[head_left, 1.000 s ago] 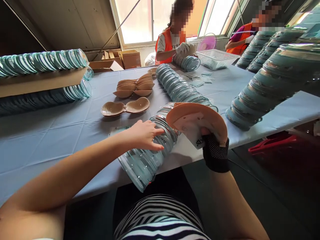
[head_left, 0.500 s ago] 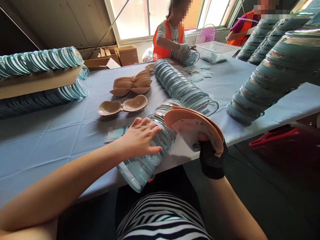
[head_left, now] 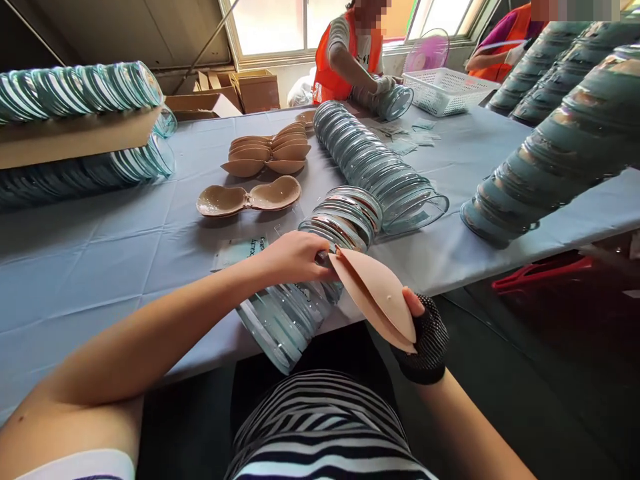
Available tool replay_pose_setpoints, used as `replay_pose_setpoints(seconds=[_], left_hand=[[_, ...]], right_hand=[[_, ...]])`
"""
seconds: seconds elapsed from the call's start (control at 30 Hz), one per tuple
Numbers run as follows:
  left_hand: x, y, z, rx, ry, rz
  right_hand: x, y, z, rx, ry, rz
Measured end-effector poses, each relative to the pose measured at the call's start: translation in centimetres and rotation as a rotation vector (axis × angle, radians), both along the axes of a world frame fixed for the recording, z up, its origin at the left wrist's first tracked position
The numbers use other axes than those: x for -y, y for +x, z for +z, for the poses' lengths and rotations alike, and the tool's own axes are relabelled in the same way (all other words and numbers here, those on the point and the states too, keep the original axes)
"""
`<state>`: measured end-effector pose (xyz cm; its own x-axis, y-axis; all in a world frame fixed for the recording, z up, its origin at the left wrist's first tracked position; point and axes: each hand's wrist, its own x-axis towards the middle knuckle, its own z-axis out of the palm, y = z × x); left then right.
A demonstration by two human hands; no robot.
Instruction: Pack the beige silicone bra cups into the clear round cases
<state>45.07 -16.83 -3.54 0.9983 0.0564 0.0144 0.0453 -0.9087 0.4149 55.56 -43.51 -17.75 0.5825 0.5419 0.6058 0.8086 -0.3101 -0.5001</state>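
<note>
A folded, skin-coloured stick-on bra (head_left: pixel 383 287) hangs over the table's front edge, its two cups lying face to face. My right hand (head_left: pixel 425 337), in a black mesh glove with bare fingertips, grips its lower right end. At its upper left tip, my bare left hand (head_left: pixel 295 257) is closed in a pinch; the fingertips are partly hidden. Beneath both hands lies a nested row of clear plastic shells (head_left: pixel 277 327), jutting past the table edge. A clear printed packet (head_left: pixel 235 253) rests left of my left wrist.
Beyond are an opened bra (head_left: pixel 250 197) and a pile of bras (head_left: pixel 267 153). More nested shells (head_left: pixel 370 167) lie behind, with a tall leaning stack (head_left: pixel 540 147) at right and stacked rows (head_left: pixel 80 90) at left. A co-worker (head_left: pixel 345 57) handles shells near a white basket (head_left: pixel 447 90).
My left hand has left the shells, where it lay spread, and closed at the bra's tip. My right hand has turned the bra and lowered it slightly. The view has tilted down a little.
</note>
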Motion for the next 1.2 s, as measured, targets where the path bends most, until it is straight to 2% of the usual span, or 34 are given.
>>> replay_pose_setpoints(seconds=[0.13,0.2,0.33,0.47,0.67,0.8,0.9,1.0,1.1,1.2], left_hand=[[0.2,-0.3,-0.2,0.031,0.078,-0.032],[0.2,-0.5,-0.2,0.050,0.091,0.015],[-0.3,-0.9,0.0,0.084,-0.110,0.083],[-0.9,-1.2,0.0,0.109,-0.321,0.169],[-1.1,-1.3,-0.4,0.200,-0.193,0.137],[-1.7,-1.5,-0.4,0.093,-0.301,0.114],[-2.1,-1.6,-0.6,0.110,-0.331,0.162],[-2.2,-1.6,-0.9,0.136,-0.235,0.203],[-2.2,-1.5,-1.1,-0.004,-0.204,0.148],[-2.5,-1.4,-1.4,-0.075,-0.223,0.061]], right_hand=[[0.6,-1.4,2.2,0.139,-0.009,0.051],[0.1,-2.0,3.8,0.153,-0.017,0.088],[-1.0,-2.8,6.6,0.058,-0.062,0.086],[-1.5,-3.0,8.5,0.003,-0.214,0.081],[-2.7,-2.8,11.4,0.074,-0.369,0.105],[-4.2,-2.9,13.4,0.117,-0.519,0.050],[-4.6,-2.8,13.7,0.090,-0.626,0.038],[-4.1,-2.8,13.1,0.054,-0.691,0.023],[-4.7,-3.2,12.3,0.051,-0.674,0.028],[-7.2,-3.3,11.8,0.049,-0.684,0.098]])
